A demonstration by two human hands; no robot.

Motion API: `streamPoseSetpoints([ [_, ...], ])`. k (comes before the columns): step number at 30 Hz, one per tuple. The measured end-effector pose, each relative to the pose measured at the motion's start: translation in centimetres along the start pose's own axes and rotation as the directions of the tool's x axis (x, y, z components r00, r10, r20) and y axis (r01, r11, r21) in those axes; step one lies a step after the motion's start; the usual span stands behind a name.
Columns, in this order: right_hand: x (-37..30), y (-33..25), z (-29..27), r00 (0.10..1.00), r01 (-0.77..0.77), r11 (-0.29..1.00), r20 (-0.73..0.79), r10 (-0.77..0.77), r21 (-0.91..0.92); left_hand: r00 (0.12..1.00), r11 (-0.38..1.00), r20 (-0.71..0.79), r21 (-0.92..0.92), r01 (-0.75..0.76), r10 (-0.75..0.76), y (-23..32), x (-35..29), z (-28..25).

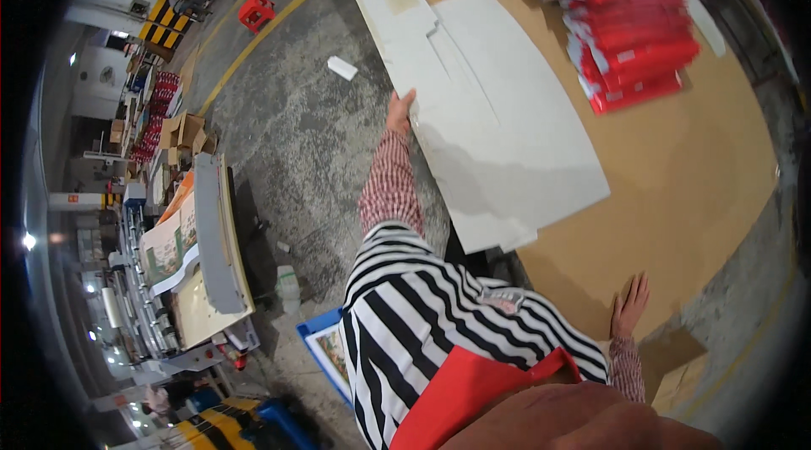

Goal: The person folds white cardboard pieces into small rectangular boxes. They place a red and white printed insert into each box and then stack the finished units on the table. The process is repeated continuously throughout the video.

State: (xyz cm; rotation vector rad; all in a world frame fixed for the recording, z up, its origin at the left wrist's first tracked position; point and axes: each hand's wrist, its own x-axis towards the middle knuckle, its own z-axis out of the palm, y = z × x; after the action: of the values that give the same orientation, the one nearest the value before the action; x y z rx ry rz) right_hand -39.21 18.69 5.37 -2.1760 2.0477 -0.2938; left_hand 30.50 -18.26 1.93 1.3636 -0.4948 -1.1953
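A large white cardboard sheet [524, 154] with slits and notched edges lies on a wider brown cardboard sheet [676, 196]. At the white sheet's left edge, my left hand [400, 110] is closed on the rim; part of its fingers is hidden. My right hand [630, 306] rests flat near the brown sheet's front edge, its fingers stretched out and holding nothing. Farther back on the right, a stack of red and white packages [629, 27] sits on the cardboard.
A red plastic stool [256, 13] and a white piece [342, 68] stand out on the concrete floor to the left. A machine with a grey bar [218, 234] is at the left. A blue-edged tray [325, 353] lies beside me, and a cardboard box [676, 374] sits near my right arm.
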Motion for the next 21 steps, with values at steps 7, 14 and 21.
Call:
streamPoseSetpoints([
  [7,-0.3,0.2,0.3,0.996,0.000,0.998,-0.085,0.005,0.058,0.999,0.999,-0.015,0.028,-0.034,0.035,-2.8,-3.1,-0.3],
  [14,-0.2,0.6,1.1,0.985,0.008,1.000,-0.173,-0.003,0.026,0.993,0.998,0.112,0.055,-0.043,0.037,-4.8,-4.4,-1.3],
  [21,0.2,3.3,3.7,0.950,-0.041,0.997,-0.307,0.060,0.068,0.987,0.998,0.162,0.065,0.004,-0.014,-2.4,-3.8,-2.1],
])
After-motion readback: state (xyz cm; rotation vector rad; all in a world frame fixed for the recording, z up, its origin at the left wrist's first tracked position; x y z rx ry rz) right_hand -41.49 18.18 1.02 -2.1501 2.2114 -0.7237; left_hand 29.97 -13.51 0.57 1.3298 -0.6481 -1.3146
